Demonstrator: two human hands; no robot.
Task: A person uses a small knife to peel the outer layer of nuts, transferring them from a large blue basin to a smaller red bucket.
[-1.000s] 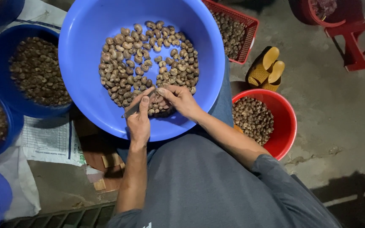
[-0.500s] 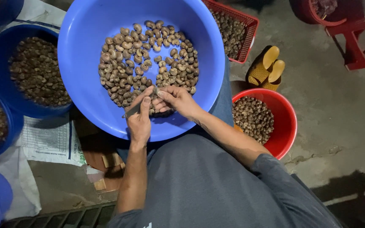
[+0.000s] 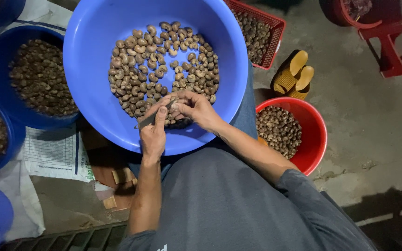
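Head view, left hand (image 3: 153, 132) gripping small knife (image 3: 150, 119), right hand (image 3: 196, 110) pinching a cashew over blue basin (image 3: 94, 102)

Left hand (image 3: 154, 130) thumb now tucked lower, right hand (image 3: 196, 109) fingertips curled closer onto the knife (image 3: 152, 118).

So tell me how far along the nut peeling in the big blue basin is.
Done: unclear; the red plastic bucket at the person's right holds many nuts, but peeled or not cannot be told. In hand: the left hand grips a small metal knife; the right hand pinches one nut against it. Left: a large heap of curved brown nuts in the big blue plastic basin.
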